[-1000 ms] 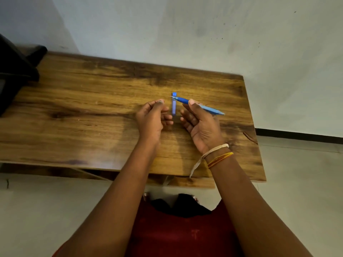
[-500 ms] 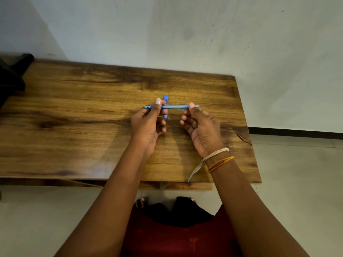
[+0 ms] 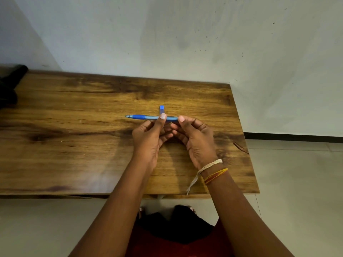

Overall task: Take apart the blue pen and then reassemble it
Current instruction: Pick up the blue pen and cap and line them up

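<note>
The blue pen is held level above the wooden table, its tip pointing left. My left hand pinches the barrel near its middle between thumb and fingers. My right hand grips the barrel's right end, thumb on top. A small blue cap lies on the table just behind the pen, partly hidden by my left thumb.
A dark object sits at the table's far left corner. A pale wall rises directly behind the table. The table's right edge is close to my right wrist, with tiled floor beyond it.
The pen swung from a slant in my right hand alone to level, held by both hands. It then slid left, so more of the tip end sticks out past my left hand.
</note>
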The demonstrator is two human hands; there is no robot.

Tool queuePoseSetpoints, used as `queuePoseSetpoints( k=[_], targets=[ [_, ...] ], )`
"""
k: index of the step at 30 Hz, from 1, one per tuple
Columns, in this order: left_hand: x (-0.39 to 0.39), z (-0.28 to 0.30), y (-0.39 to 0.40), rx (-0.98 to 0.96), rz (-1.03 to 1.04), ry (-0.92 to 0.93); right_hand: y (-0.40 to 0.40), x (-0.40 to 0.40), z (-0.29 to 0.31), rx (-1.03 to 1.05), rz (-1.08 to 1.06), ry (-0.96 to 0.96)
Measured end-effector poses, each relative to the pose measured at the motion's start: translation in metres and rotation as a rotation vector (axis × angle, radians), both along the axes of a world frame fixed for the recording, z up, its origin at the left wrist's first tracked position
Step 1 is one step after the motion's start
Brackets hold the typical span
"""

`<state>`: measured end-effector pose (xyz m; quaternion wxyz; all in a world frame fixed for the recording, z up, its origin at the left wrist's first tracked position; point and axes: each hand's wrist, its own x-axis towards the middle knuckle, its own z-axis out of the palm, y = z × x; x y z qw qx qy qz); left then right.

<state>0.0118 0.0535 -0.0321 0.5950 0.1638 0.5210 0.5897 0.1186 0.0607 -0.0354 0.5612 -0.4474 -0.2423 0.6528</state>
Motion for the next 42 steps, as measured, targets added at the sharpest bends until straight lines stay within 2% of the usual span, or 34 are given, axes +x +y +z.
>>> queuePoseSetpoints(
  k=[3,5,6,9,11,13,18,23,26,29,31,33,37,42],
  targets=[
    [-0.002,0.001,0.002,-0.009,0.037,-0.068,0.002,0.004,-0.001,-0.010,0.023,0.049],
    [-0.005,0.002,0.002,-0.019,0.055,-0.108,0.004,0.009,-0.002,-0.026,-0.005,-0.007],
    [-0.006,0.002,0.002,-0.026,0.056,-0.119,0.007,0.014,-0.004,-0.019,-0.050,-0.119],
    [-0.007,0.003,0.001,-0.042,0.049,-0.135,0.015,0.040,-0.014,0.065,-0.183,-0.793],
    [-0.008,0.004,0.000,-0.045,0.048,-0.143,0.016,0.054,-0.014,0.116,-0.207,-1.099],
    [-0.008,0.003,0.001,-0.048,0.049,-0.139,0.016,0.062,-0.012,0.109,-0.224,-1.213],
    [-0.009,0.002,0.002,-0.050,0.050,-0.127,0.017,0.064,-0.018,0.052,-0.256,-1.300],
    [-0.007,0.005,0.002,-0.056,0.063,-0.124,0.020,0.066,-0.022,0.012,-0.204,-1.333],
    [-0.006,0.005,0.002,-0.051,0.067,-0.120,0.016,0.057,-0.017,0.085,-0.301,-1.280],
    [-0.005,0.003,0.003,-0.040,0.067,-0.108,0.010,0.030,-0.007,0.208,-0.242,-0.955],
    [-0.004,0.001,0.003,-0.022,0.049,-0.085,0.007,0.012,-0.004,0.205,-0.113,-0.687],
    [-0.003,-0.001,0.003,-0.012,0.029,-0.055,0.005,0.004,-0.003,0.176,-0.065,-0.541],
    [-0.006,-0.002,0.004,-0.015,0.025,-0.084,0.006,0.004,-0.002,0.154,0.000,-0.473],
    [-0.007,-0.003,0.005,-0.025,0.013,-0.074,0.005,0.007,-0.003,0.194,0.049,-0.515]
  ],
)
